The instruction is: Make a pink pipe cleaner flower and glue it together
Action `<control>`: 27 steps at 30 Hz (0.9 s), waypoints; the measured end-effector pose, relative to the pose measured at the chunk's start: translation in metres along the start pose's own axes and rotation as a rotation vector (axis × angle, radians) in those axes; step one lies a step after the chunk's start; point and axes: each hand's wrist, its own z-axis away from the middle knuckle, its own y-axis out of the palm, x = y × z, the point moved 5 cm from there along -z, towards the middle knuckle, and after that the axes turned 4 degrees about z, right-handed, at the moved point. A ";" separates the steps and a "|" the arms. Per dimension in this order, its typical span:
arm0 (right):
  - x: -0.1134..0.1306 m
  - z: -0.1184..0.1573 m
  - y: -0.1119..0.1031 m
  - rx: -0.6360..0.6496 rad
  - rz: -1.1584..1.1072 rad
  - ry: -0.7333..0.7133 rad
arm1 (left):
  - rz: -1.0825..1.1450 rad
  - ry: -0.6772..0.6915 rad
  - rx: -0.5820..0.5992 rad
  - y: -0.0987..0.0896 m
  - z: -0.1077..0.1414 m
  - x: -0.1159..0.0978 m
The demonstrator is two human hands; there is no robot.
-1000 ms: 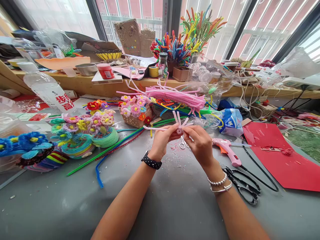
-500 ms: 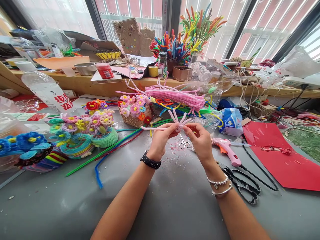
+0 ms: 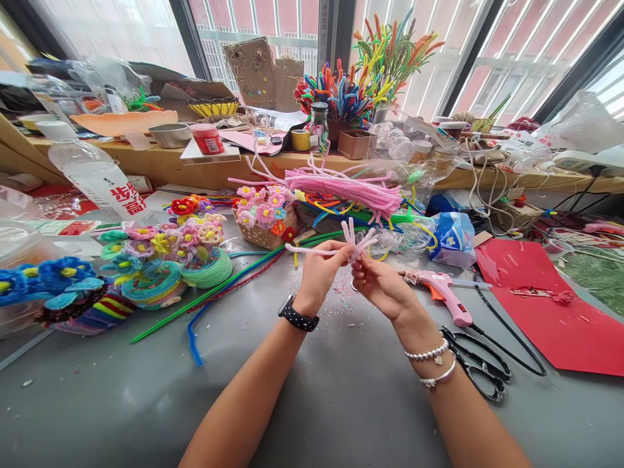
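Pale pink pipe cleaners [image 3: 351, 232], bent and fanned upward, are pinched between both hands above the table. My left hand [image 3: 319, 273] grips their left side with thumb and fingers, and one long strand sticks out leftward past it. My right hand [image 3: 385, 286] holds the lower right of the piece, its fingers curled under it. The join at the centre is partly covered by fingertips. Behind the hands lies a bundle of pink pipe cleaners [image 3: 341, 188]. Small scissors [image 3: 354, 286] lie mostly hidden beneath my right hand.
A pink glue gun [image 3: 451, 299] and black scissors [image 3: 480, 364] lie right, beside red sheets [image 3: 550, 305]. Green stems [image 3: 195, 301] and pots of fuzzy flowers [image 3: 207, 266] stand left, near a water bottle [image 3: 97, 175]. A flower basket [image 3: 263, 227] sits behind.
My right hand has turned and shifted its grip lower on the pink piece, covering more of the small scissors. The view has shifted slightly, and the fanned strands have changed angle.
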 end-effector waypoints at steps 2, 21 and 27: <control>-0.004 0.000 0.005 0.081 -0.063 0.058 | -0.060 0.052 -0.007 0.000 0.000 -0.004; 0.036 0.040 0.022 -0.426 1.567 -1.349 | 0.057 -0.180 0.018 -0.003 0.000 0.005; 0.037 0.040 0.023 -0.446 1.614 -1.361 | -0.115 -0.002 0.027 0.000 0.000 0.002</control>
